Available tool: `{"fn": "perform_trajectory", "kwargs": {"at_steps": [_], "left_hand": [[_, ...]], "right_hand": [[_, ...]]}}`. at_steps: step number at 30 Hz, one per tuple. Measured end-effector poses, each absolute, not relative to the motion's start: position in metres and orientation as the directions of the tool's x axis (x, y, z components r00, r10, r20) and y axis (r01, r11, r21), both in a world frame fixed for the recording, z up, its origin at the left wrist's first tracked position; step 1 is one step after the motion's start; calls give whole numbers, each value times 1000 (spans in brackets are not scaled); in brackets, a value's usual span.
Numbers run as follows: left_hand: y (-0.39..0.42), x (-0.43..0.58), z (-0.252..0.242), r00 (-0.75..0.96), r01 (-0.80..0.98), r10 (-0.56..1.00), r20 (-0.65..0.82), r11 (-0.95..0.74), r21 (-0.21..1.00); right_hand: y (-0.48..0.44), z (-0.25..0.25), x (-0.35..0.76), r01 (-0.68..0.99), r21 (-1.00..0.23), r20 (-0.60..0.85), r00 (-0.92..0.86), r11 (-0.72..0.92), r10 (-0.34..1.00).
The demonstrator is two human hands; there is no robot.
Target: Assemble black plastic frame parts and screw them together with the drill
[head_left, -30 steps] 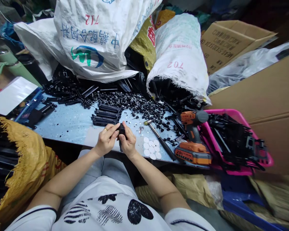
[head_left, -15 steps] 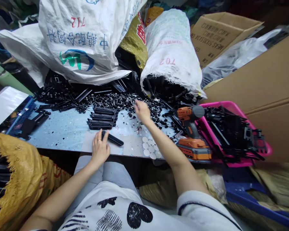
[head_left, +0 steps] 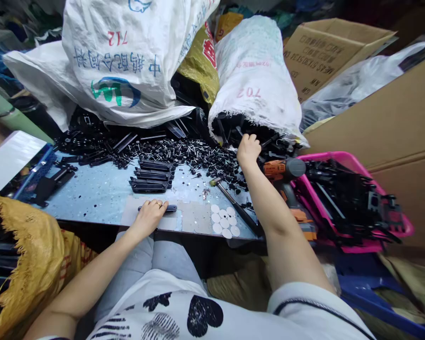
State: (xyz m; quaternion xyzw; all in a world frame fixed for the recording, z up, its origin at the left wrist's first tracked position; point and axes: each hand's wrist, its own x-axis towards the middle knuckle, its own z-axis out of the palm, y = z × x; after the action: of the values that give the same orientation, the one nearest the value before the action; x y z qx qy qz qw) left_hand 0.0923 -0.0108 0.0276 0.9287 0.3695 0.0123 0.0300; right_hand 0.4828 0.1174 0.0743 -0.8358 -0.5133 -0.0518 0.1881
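Observation:
My left hand (head_left: 151, 216) lies curled over a long black plastic part (head_left: 171, 208) on a grey pad at the table's front edge. Most of that part is hidden beneath the fingers. At the mouth of the right white sack (head_left: 257, 85), my right hand (head_left: 249, 148) has its fingers bent inward among black plastic parts; what they grip, if anything, is hidden. Beyond my left hand lies a row of several similar black parts (head_left: 150, 177). A hammer (head_left: 235, 204) rests on the table beside several white round discs (head_left: 221, 220), left of my right forearm.
Small black pieces with metal pins (head_left: 170, 151) are heaped along the back. An orange cordless drill (head_left: 274, 170) stands partly behind my right arm, near a pink basket (head_left: 405, 226) of black parts. A large white sack (head_left: 116, 56) and a cardboard box (head_left: 315, 59) are behind.
My right hand has moved right, from the heap of small pinned pieces to the sack's mouth. The hammer has come into view. My left hand now covers more of the black part, which lies straighter.

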Motion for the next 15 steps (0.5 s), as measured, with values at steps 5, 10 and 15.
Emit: {"fn": "perform_trajectory", "kwargs": {"at_steps": [5,10,15], "left_hand": [[-9,98,22,701,713,711,-56,-698,71],[-6,103,18,713,696,699,-43,-700,160],[-3,101,13,718,683,696,-2,-704,193]], "right_hand": [[41,66,402,968,-34,61,-247,249,967],[-37,35,354,854,39,94,-520,518,849],[-76,21,364,723,58,285,-673,688,683]]}}
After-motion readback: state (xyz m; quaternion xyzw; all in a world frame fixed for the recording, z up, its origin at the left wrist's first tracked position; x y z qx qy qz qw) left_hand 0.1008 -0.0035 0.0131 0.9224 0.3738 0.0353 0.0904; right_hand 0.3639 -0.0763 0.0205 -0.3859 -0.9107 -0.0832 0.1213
